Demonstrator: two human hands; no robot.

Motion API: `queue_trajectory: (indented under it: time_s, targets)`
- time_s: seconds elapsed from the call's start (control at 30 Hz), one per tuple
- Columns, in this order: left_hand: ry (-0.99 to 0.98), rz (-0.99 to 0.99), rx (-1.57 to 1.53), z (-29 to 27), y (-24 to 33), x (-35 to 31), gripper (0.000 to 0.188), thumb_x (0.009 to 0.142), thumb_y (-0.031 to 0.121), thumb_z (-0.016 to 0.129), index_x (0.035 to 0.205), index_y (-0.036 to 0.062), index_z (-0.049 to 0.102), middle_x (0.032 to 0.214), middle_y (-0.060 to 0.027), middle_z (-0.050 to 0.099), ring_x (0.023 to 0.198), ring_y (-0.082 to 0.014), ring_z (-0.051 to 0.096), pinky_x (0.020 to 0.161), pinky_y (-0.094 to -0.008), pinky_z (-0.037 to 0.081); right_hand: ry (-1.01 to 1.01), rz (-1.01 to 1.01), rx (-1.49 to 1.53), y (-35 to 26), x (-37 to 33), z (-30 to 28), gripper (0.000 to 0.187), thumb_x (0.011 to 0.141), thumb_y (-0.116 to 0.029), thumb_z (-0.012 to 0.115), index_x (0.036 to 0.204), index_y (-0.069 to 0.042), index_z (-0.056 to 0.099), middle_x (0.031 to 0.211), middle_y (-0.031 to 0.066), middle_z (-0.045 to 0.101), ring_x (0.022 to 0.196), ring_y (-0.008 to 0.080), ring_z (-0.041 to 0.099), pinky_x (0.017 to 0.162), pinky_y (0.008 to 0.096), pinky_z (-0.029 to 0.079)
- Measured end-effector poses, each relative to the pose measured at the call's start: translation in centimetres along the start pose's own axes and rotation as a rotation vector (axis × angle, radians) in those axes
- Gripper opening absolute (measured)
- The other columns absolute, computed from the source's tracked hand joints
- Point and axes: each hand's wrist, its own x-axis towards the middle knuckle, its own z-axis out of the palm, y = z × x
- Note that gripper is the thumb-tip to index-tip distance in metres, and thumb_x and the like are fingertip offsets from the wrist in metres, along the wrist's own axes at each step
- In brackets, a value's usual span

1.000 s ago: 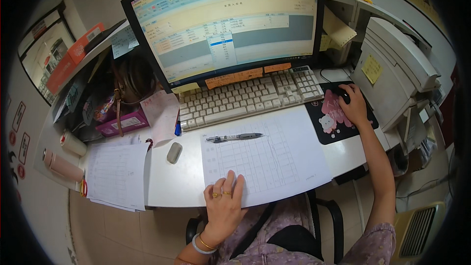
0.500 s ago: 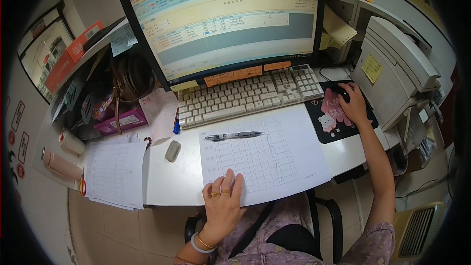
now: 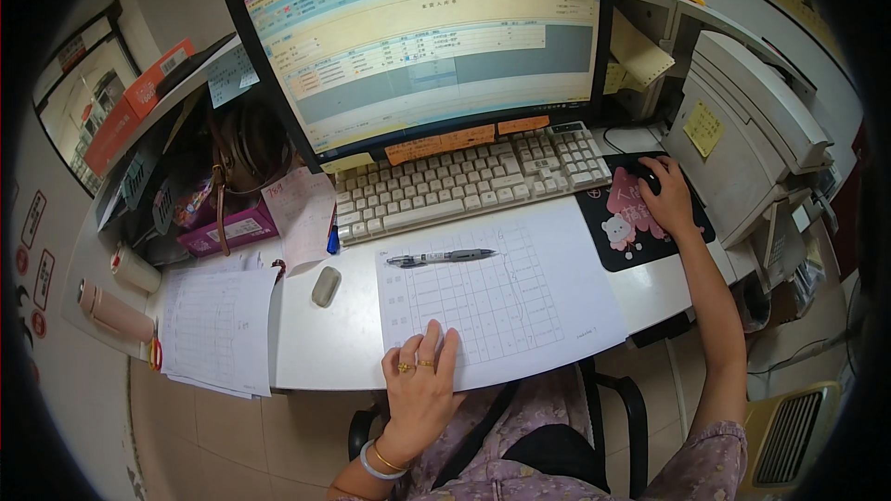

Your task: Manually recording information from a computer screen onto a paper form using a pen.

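My left hand [image 3: 420,376] lies on the near edge of a printed grid sheet [image 3: 583,311], its fingers stretched out over the paper. It wears two gold rings, and bangles circle the wrist. Across the top of that sheet lies a grey and clear pen [image 3: 441,258], apart from my fingers. Over at the right, my right hand [image 3: 670,197] curls over a dark computer mouse [image 3: 648,176], which it mostly covers. The mouse sits on a black mouse pad [image 3: 635,248] with a pink cartoon print. A monitor [image 3: 418,42] beyond the keyboard shows a form with table rows.
A pale keyboard [image 3: 469,184] stands below the monitor. Left of the sheet are a small grey oval object [image 3: 326,287], a stack of papers [image 3: 218,329], a pink bottle [image 3: 116,311] and a purple box [image 3: 227,230]. A bulky grey office machine [image 3: 742,121] stands at the right.
On the monitor, a small pale list has appeared below the table rows, near the lower middle. Both hands, the pen and the sheet stay in the same places.
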Motion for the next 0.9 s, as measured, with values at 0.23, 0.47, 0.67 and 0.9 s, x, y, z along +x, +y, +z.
queue_trajectory:
  time_s: [0.23, 0.47, 0.67, 0.9]
  targets:
    - [-0.005, 0.0, -0.007, 0.01, -0.02, 0.08, 0.091, 0.05, 0.021, 0.089, 0.132, 0.0067, 0.052, 0.138, -0.0145, 0.046, 0.12, -0.0309, 0.043, 0.101, -0.0466, 0.03, 0.011, 0.007, -0.016, 0.21, -0.06, 0.1, 0.039, 0.083, -0.021, 0.066, 0.121, -0.016, 0.062, 0.124, 0.0189, 0.055, 0.112, 0.0378, 0.056, 0.095, 0.0417, 0.047]
    - [0.005, 0.001, 0.0, -0.07, 0.13, -0.15, 0.092, 0.05, 0.02, 0.089, 0.132, 0.0065, 0.052, 0.138, -0.0147, 0.046, 0.12, -0.0311, 0.043, 0.101, -0.0468, 0.031, 0.012, 0.007, -0.017, 0.1, -0.18, -0.1, 0.039, 0.083, -0.022, 0.066, 0.121, -0.016, 0.062, 0.125, 0.0185, 0.055, 0.111, 0.0372, 0.057, 0.095, 0.0413, 0.047]
    - [0.0, 0.0, 0.006, -0.09, 0.09, -0.08, 0.089, 0.052, 0.021, 0.088, 0.133, 0.0062, 0.052, 0.138, -0.0143, 0.046, 0.119, -0.031, 0.043, 0.101, -0.0467, 0.031, 0.002, 0.016, -0.016, -0.11, 0.0, -0.19, 0.038, 0.084, -0.022, 0.066, 0.121, -0.016, 0.063, 0.125, 0.0182, 0.055, 0.112, 0.0367, 0.057, 0.095, 0.0411, 0.047]
    - [-0.007, 0.003, 0.004, -0.17, 0.06, 0.0, 0.088, 0.054, 0.021, 0.087, 0.132, 0.0064, 0.052, 0.138, -0.0139, 0.046, 0.119, -0.0308, 0.043, 0.101, -0.0468, 0.031, 0.006, 0.017, -0.021, 0.25, 0.03, 0.06, 0.038, 0.084, -0.023, 0.066, 0.122, -0.016, 0.062, 0.127, 0.0188, 0.054, 0.114, 0.0371, 0.056, 0.096, 0.0411, 0.047]
